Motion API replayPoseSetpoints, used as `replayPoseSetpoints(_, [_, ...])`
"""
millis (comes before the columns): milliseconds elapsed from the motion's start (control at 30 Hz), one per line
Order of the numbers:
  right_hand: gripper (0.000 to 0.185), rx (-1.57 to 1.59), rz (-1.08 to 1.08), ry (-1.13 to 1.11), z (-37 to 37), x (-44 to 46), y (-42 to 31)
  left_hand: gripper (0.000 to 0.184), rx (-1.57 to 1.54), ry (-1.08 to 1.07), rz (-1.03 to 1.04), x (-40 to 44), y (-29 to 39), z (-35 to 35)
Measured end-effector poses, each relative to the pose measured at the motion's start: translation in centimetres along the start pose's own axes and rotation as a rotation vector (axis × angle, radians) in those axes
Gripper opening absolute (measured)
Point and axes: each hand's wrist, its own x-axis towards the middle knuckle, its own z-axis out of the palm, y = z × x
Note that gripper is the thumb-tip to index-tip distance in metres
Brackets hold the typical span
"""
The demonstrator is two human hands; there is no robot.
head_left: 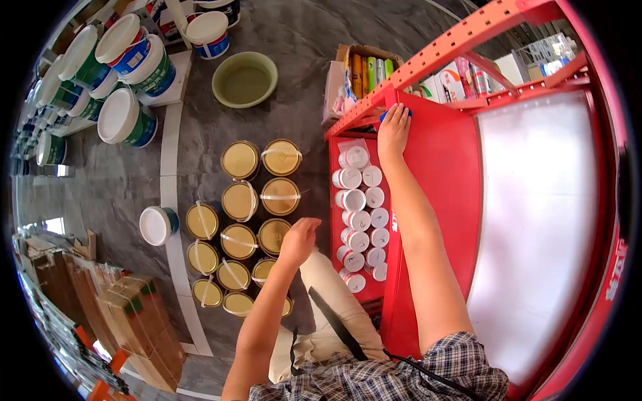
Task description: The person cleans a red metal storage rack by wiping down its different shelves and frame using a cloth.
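Note:
My right hand (pixel 394 132) reaches forward to the far corner of the red metal shelf (pixel 438 144). Its fingers close over a small blue cloth (pixel 406 112), pressed against the shelf surface; most of the cloth is hidden under them. Over the floor, my left hand (pixel 300 240) hangs loosely curled, with nothing visible in it. Gold-lidded paint cans (pixel 273 235) stand below and beside it. White tubs (pixel 356 220) with dark marks on their lids fill a lower red shelf between my arms.
A green basin (pixel 245 79) sits on the grey floor ahead. Beyond the shelf corner is a cardboard box (pixel 340 80) of colourful tubes. White-lidded buckets (pixel 120 117) are stacked at the left, above tied cardboard cartons (pixel 137 314). A white shelf panel (pixel 535 220) lies at the right.

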Motion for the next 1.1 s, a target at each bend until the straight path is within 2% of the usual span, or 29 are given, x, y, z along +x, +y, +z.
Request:
replayPoseSetpoints(200, [0.041, -0.009, -0.083, 0.055, 2.2, 3.7, -0.3, 0.016, 0.050, 0.045, -0.051, 0.7, -1.0, -0.9])
replayPoseSetpoints(267, [0.038, -0.035, -0.187, 0.081, 3.3, 4.2, -0.6, 0.016, 0.061, 0.056, -0.041, 0.4, -1.0, -1.7])
replayPoseSetpoints(333, [0.036, 0.007, -0.179, 0.132, 3.2, 4.1, -0.7, 0.016, 0.066, 0.061, -0.035, -0.5, -1.2, -2.1])
replayPoseSetpoints(400, [0.037, -0.148, -0.384, -0.129, 2.8, 3.4, -0.2, 0.016, 0.062, 0.099, -0.024, -1.3, -1.9, -2.5])
replayPoseSetpoints(433, [0.037, -0.181, -0.472, -0.132, 3.0, 2.0, 0.0, 0.016, 0.066, 0.102, -0.013, -1.7, -1.6, -2.8])
replayPoseSetpoints(533, [0.036, -0.168, -0.435, -0.142, 1.3, -4.7, 0.2, 0.017, 0.065, 0.127, -0.006, -4.3, -0.9, -4.3])
replayPoseSetpoints(600, [0.035, -0.103, -0.487, -0.223, -1.8, -9.7, 1.3, 0.018, 0.084, 0.094, 0.030, -6.5, -0.3, -6.0])
replayPoseSetpoints(800, [0.023, 0.152, -0.435, -0.374, -11.2, -30.4, 4.5, 0.016, 0.115, 0.023, 0.036, -16.5, 0.4, -9.4])
replayPoseSetpoints(867, [0.019, 0.332, -0.287, -0.478, -15.7, -37.3, 4.5, 0.016, 0.105, -0.019, 0.069, -20.1, 0.7, -9.6])
replayPoseSetpoints(900, [0.017, 0.358, -0.257, -0.407, -17.4, -40.4, 4.2, 0.017, 0.143, -0.025, 0.109, -22.1, 1.2, -9.5])
replayPoseSetpoints(933, [0.018, 0.521, -0.173, -0.496, -23.2, -40.3, 4.1, 0.017, 0.145, -0.037, 0.113, -24.0, 1.9, -9.3])
replayPoseSetpoints(1000, [0.019, 0.959, 0.103, -0.296, -26.4, -43.4, 2.8, 0.018, 0.149, -0.127, 0.176, -26.8, 4.0, -8.9])
replayPoseSetpoints(1067, [0.020, 1.200, 0.223, -0.195, -31.5, -44.8, 1.8, 0.020, 0.174, -0.159, 0.213, -29.5, 5.8, -8.1])
replayPoseSetpoints(1100, [0.019, 1.249, 0.273, -0.239, -35.9, -44.4, 2.0, 0.021, 0.171, -0.162, 0.281, -30.6, 6.6, -7.6])
